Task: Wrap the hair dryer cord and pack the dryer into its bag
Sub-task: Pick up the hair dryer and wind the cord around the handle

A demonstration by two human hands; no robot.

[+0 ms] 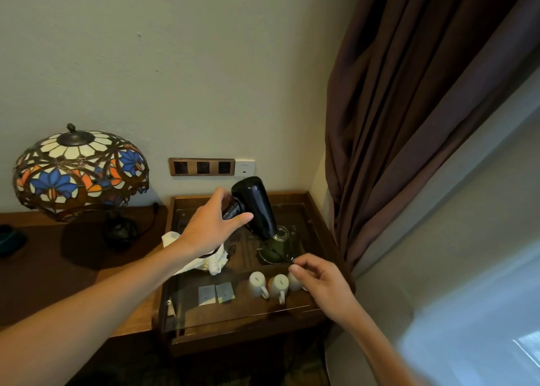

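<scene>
My left hand (211, 225) grips the handle of a black hair dryer (257, 207) and holds it up over the wooden tray (317, 219), barrel tilted. A thin black cord (277, 252) runs down from the dryer to my right hand (318, 277), whose fingertips pinch it just above the cups. A crumpled white cloth bag (214, 261) lies on the tray under my left wrist, partly hidden by my forearm.
A green metal tin (277, 244) stands in the tray behind the cord. White cups (258, 283) and paper sachets (216, 293) lie at the tray's front. A stained-glass lamp (80, 171) stands on the desk at left, wall sockets (201, 167) behind, a curtain (409, 108) at right.
</scene>
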